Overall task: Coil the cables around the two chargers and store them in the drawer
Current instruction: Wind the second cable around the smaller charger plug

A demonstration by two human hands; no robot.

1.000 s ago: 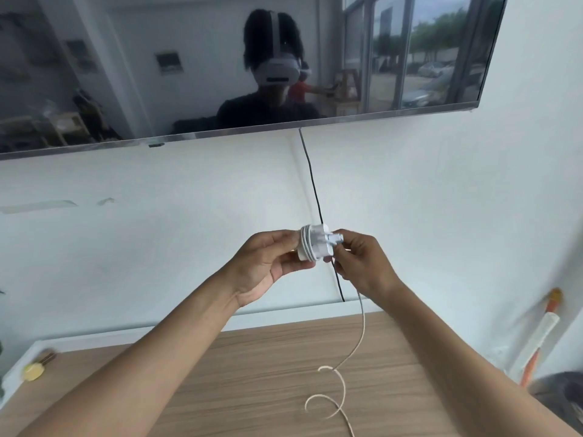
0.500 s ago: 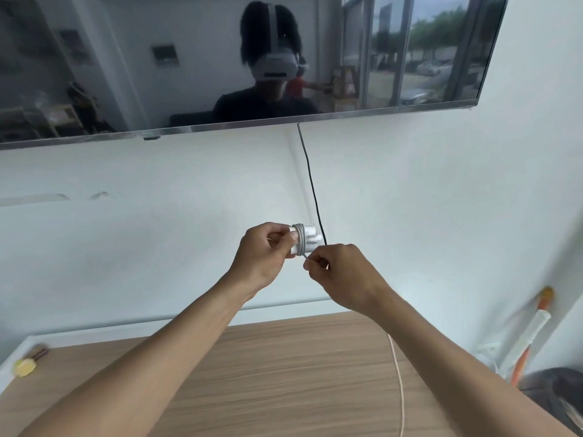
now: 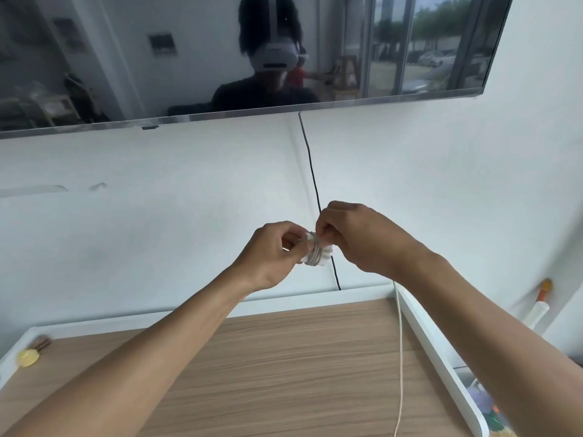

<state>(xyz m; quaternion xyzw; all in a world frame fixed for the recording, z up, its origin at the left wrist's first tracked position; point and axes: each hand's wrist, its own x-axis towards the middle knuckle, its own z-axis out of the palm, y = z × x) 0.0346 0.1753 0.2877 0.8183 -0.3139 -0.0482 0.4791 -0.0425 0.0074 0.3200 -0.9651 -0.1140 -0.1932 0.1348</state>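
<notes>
A white charger [image 3: 316, 255] is held up in front of the wall, above the wooden cabinet top [image 3: 284, 367]. My left hand [image 3: 271, 253] grips its left end. Several turns of white cable are wound around its body, and its prongs stick out to the right. My right hand [image 3: 356, 238] pinches the cable at the top of the charger. The loose white cable [image 3: 401, 357] hangs from under my right wrist down across the wood and leaves the frame at the bottom. No second charger and no drawer are visible.
A wall-mounted dark screen [image 3: 239, 58] hangs above, with a black cord [image 3: 312, 178] running down the wall behind my hands. A small yellow object [image 3: 28, 357] lies at the left edge of the top. A white raised rim [image 3: 441, 357] borders the wood at the right.
My right hand rose from below the charger to above it, carrying the cable over it. The hanging cable has been drawn up and now hangs straighter, further right.
</notes>
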